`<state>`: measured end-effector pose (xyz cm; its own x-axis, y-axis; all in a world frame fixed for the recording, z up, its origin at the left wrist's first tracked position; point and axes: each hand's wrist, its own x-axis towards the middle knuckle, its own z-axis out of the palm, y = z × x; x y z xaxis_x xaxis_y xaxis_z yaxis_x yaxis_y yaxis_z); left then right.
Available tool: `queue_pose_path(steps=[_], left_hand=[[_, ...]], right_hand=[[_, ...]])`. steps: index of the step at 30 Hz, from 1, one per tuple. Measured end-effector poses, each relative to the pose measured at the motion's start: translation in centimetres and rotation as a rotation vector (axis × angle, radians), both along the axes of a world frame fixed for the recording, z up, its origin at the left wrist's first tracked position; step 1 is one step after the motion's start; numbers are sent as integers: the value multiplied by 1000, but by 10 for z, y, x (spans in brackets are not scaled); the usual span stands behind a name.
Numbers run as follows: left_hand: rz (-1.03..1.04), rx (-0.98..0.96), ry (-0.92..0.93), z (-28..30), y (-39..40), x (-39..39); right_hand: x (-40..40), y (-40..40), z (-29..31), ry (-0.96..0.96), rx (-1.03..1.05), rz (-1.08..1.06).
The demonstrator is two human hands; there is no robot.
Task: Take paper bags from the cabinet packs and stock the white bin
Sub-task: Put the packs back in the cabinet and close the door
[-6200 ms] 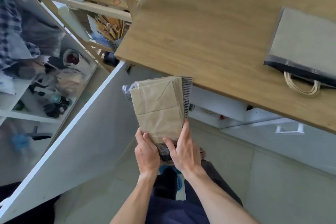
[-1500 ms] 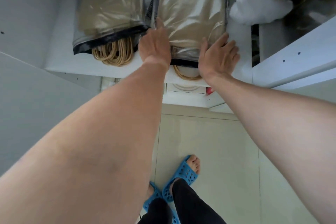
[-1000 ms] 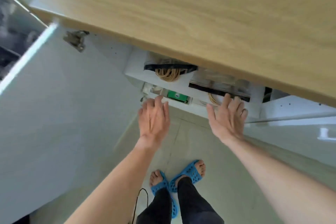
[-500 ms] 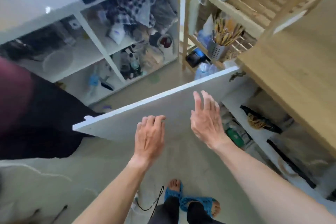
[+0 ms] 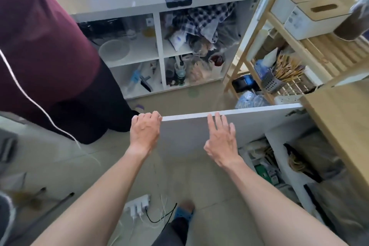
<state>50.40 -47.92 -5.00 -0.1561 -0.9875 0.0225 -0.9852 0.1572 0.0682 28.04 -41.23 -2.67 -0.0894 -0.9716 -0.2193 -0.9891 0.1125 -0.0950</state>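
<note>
Now closing step, I judge: my left hand (image 5: pixel 144 133) hooked over cabinet door (image 5: pixel 249 124) top edge, my right hand (image 5: pixel 220 141) spread flat beside it, holding nothing. Next: swing door toward bag packs (image 5: pixel 313 158) right of grip.

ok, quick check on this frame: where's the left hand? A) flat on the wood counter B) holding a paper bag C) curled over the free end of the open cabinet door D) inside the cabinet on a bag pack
C: the left hand has its fingers hooked over the outer corner of the open white cabinet door; the right hand is spread against the door's face, holding nothing.
</note>
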Motion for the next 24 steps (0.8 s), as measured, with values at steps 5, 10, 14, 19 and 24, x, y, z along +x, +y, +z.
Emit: queue_pose_path(steps=[5, 10, 14, 19, 24], left_hand=[[102, 131, 17, 6, 47, -13], [95, 187, 5, 8, 109, -25], [78, 273, 87, 17, 174, -36], [76, 460, 116, 32, 246, -66], [-62, 692, 26, 30, 297, -110]], right_hand=[[-12, 39, 7, -9, 2, -79], [-11, 105, 4, -73, -11, -157], [-7, 186, -8, -161, 10, -240], [-20, 278, -21, -195, 26, -395], [-47, 364, -20, -204, 29, -601]])
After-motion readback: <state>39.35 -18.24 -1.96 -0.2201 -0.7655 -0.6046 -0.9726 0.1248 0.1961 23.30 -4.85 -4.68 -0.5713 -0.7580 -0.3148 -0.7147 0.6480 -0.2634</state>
